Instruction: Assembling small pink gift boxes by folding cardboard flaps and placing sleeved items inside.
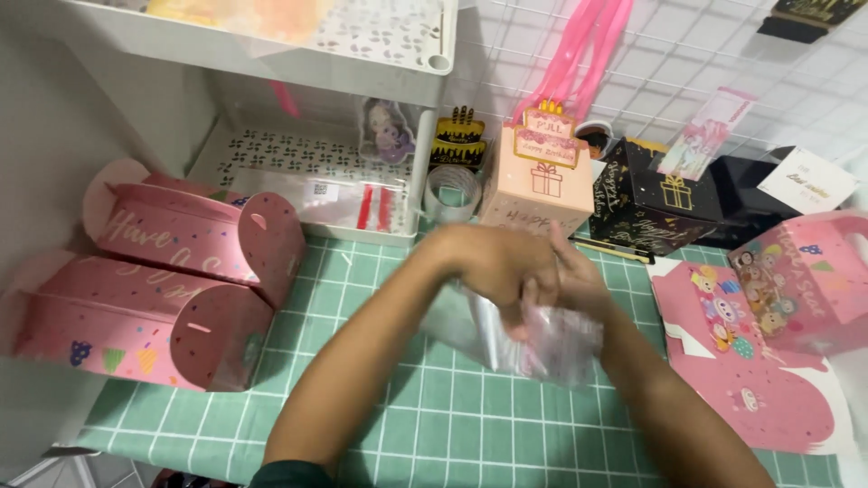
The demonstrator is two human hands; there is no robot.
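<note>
Green gridded cutting mat (434, 425) covers the table; above it both forearms reach forward, left hand (493, 262) and right hand (571, 282) pressed together, fingers closed on a clear plastic bag (533, 339). Beyond stands a peach gift box (535, 185).

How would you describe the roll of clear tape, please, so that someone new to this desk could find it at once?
Start at the white shelf rack standing at the back of the green grid cutting mat. Just past the rack's front right post, before the peach gift box, stands the roll of clear tape. It is the only see-through ring there, on edge among boxes, below a black and gold cake-shaped card.
</note>
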